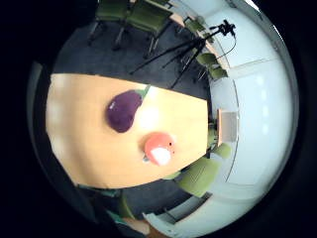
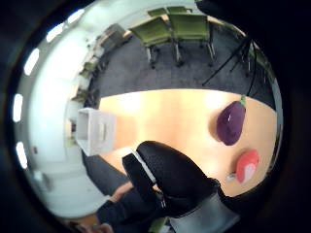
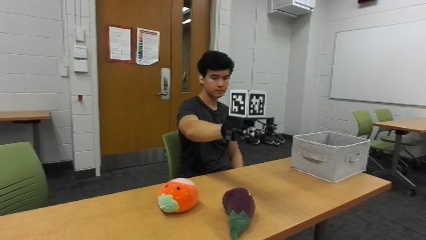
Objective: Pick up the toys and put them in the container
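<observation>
An orange round plush toy (image 3: 178, 195) with a green leaf end lies on the wooden table (image 3: 299, 195) near its front. A purple eggplant plush (image 3: 237, 204) lies just to its right, stem toward the table's edge. A grey fabric container (image 3: 330, 155) with handles stands at the table's right end. My gloved right hand (image 3: 231, 132) hangs in the air above the table's far side, well away from both toys, fingers loosely curled and holding nothing. The palm views look down on the eggplant (image 1: 123, 110), the orange toy (image 1: 159, 148), the container (image 2: 95, 131) and my gloved fingers (image 2: 167, 179).
A green chair (image 3: 20, 180) stands at the left and more green chairs (image 3: 373, 125) beside a second table (image 3: 403, 125) at the right. A black tripod (image 1: 198, 44) stands on the carpet beyond the table. Bare tabletop lies between the toys and the container.
</observation>
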Demonstrator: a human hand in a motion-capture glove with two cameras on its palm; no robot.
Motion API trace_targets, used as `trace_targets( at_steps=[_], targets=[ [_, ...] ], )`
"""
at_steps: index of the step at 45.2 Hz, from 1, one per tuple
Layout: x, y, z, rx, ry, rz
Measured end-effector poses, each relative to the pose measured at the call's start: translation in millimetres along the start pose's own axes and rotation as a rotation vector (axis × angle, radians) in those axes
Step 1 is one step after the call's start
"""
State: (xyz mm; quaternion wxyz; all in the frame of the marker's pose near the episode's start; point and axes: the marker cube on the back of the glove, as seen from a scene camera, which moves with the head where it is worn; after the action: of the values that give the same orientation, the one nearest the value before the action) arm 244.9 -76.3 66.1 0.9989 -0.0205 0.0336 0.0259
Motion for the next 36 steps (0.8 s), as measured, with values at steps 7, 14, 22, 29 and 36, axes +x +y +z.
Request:
trace_targets(
  at_steps=[7,14,22,29,36],
  targets=[
    [27,-8,59,-0.091,-0.038,0.047],
    [42,-6,107,-0.170,-0.053,0.097],
    [58,4,156,-0.246,-0.075,0.177],
    [67,13,181,-0.285,-0.070,0.204],
    [72,17,183,-0.324,0.000,0.242]
  ],
)
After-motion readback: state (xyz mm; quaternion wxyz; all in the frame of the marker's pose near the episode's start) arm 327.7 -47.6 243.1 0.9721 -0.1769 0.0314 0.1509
